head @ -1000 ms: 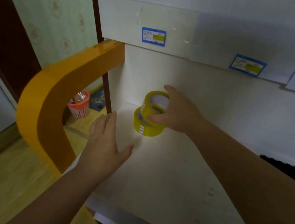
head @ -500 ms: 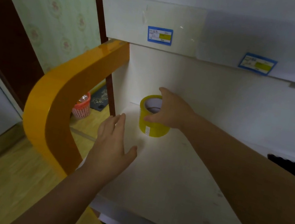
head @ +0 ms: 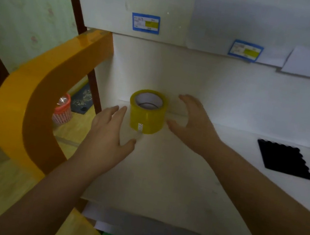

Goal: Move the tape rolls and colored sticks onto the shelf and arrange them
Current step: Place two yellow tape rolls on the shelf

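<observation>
A neat stack of yellow tape rolls (head: 147, 113) stands upright at the back left corner of the white shelf (head: 170, 178). My right hand (head: 194, 124) hovers just to the right of the stack, fingers spread and relaxed, holding nothing. My left hand (head: 107, 136) lies flat on the shelf just left and in front of the rolls, fingers straight, fingertips close to the stack. No colored sticks are in view.
An orange curved side panel (head: 35, 100) bounds the shelf on the left. A black mat (head: 283, 158) lies at the right of the shelf. Above hangs another white shelf edge with blue price labels (head: 145, 23). A pink basket (head: 62, 110) sits on the floor.
My right hand set the upper roll squarely on the lower one, then let go and drew away to the right. My left hand slid forward toward the stack.
</observation>
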Demonstrator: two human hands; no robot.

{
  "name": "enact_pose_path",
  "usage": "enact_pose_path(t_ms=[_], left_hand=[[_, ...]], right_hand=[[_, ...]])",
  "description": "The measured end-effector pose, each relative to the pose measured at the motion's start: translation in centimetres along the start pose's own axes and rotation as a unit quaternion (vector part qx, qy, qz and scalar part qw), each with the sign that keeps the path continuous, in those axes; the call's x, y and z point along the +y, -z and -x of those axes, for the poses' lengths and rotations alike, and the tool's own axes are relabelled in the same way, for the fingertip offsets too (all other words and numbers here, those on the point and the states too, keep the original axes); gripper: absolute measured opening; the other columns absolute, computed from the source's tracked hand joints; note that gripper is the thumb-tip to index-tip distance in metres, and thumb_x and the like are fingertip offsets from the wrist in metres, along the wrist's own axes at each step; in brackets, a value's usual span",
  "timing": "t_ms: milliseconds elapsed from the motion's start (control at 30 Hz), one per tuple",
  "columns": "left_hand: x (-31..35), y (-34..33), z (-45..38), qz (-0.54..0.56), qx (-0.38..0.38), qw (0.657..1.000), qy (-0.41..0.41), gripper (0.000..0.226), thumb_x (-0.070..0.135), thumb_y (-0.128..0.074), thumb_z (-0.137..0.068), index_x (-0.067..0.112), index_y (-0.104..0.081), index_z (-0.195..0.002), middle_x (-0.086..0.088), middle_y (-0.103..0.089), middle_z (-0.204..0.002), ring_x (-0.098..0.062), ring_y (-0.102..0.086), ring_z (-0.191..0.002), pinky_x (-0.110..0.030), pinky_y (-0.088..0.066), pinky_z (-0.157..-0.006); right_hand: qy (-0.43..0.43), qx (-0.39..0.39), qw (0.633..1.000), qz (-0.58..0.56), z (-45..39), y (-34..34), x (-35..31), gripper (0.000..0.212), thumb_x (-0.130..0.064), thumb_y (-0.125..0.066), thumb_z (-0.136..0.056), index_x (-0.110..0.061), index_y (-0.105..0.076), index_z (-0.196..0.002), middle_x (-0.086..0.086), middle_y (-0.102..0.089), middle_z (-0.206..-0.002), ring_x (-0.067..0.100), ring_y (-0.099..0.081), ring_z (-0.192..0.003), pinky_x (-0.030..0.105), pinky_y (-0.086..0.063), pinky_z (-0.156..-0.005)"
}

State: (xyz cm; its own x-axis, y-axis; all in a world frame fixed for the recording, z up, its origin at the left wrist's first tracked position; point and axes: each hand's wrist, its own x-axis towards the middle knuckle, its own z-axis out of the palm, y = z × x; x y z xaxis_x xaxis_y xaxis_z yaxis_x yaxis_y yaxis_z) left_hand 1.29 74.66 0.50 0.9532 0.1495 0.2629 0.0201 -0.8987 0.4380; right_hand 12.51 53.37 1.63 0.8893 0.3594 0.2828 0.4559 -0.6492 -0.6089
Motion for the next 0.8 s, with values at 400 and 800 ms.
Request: enact_pose_path(t_ms=[400, 800], left_hand=[[10.6, -2.6, 1.7, -0.01, 0.013, 0.989, -0.149, 0.076, 0.029, -0.075, -0.082, 0.009, -0.041, -0.147, -0.014, -0.038, -0.151, -0.031, -0.032, -0.139, -0.036, -0.025, -0.114], [30.3, -7.8, 13.1, 0.019, -0.069, 0.978, -0.195, 0.078, 0.038, -0.064, -0.091, 0.018, -0.025, -0.155, -0.006, -0.02, -0.162, -0.027, -0.012, -0.149, -0.04, -0.014, -0.121]], right_hand=[[-0.116, 0.093, 0.977, 0.152, 16.0, 11.3, 6.1, 0.066, -0.033, -0.066, -0.091, -0.013, -0.042, -0.149, 0.004, -0.043, -0.152, 0.02, -0.036, -0.142, 0.025, -0.021, -0.116], [-0.113, 0.103, 0.976, 0.157, 35.4, 23.3, 9.2, 0.065, -0.036, -0.061, -0.094, -0.017, -0.036, -0.151, 0.001, -0.042, -0.149, 0.018, -0.038, -0.136, 0.025, -0.033, -0.111]])
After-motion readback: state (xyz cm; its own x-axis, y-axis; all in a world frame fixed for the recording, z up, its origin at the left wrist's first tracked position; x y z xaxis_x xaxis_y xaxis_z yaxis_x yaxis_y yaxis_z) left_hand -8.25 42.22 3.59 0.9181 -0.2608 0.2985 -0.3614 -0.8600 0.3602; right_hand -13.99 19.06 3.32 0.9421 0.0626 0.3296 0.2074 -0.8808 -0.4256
